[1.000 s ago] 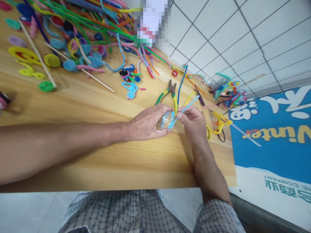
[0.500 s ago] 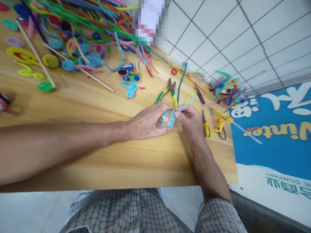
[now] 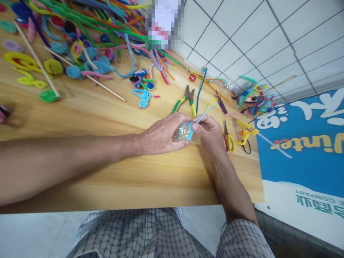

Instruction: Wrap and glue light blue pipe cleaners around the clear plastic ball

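Observation:
My left hand (image 3: 163,135) is closed around a clear plastic ball (image 3: 185,132), thumb and fingers on opposite sides of it. Light blue bands of pipe cleaner run across the ball. Between thumb and forefinger, my right hand (image 3: 211,132) pinches a light blue pipe cleaner (image 3: 204,114) against the ball's right side; its loose end sticks up and to the right. Just beyond my hands lie pliers (image 3: 190,96) with green and yellow handles and a dark blue pipe cleaner (image 3: 201,91). Scissors (image 3: 229,139) with red and yellow handles rest to the right of my right hand.
A yellow glue gun (image 3: 245,132) with a glue stick lies near the table's right side. Behind it sits a bundle of colourful pipe-cleaner figures (image 3: 256,100). Many loose pipe cleaners (image 3: 88,21) heap at the back left, with coiled pieces and wooden sticks (image 3: 37,59) in front. A tiled wall (image 3: 236,36) borders the back.
The loose end of the light blue pipe cleaner has swung slightly left and up. Both hands keep nearly the same hold on the ball; the view has shifted slightly.

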Demonstrator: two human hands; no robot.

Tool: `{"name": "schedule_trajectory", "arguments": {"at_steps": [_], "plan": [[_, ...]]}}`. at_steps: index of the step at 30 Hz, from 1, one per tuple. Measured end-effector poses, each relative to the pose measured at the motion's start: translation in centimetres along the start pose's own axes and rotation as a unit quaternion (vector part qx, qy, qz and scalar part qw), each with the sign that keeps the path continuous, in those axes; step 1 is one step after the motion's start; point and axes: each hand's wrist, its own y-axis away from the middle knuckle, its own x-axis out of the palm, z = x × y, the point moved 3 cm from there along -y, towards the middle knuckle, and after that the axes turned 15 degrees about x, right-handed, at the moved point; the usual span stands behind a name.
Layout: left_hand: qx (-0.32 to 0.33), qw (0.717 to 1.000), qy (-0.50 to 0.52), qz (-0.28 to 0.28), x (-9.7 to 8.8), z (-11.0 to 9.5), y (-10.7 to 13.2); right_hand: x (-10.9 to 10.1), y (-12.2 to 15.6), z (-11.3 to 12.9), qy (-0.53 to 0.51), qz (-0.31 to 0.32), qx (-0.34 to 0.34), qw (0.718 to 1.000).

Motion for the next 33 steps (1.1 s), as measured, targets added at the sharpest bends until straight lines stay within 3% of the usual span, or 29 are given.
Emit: {"name": "schedule_trajectory", "arguments": {"at_steps": [10,33], "plan": [[0.035,0.999,0.010,-0.034,0.09,0.22,0.09,-0.06,-0.18,-0.59,-0.014,0.017,0.002,1.000],[0.062,0.997,0.011,-0.037,-0.10,0.06,0.13,0.55,-0.17,-0.76,-0.010,0.012,0.015,1.000]]}}
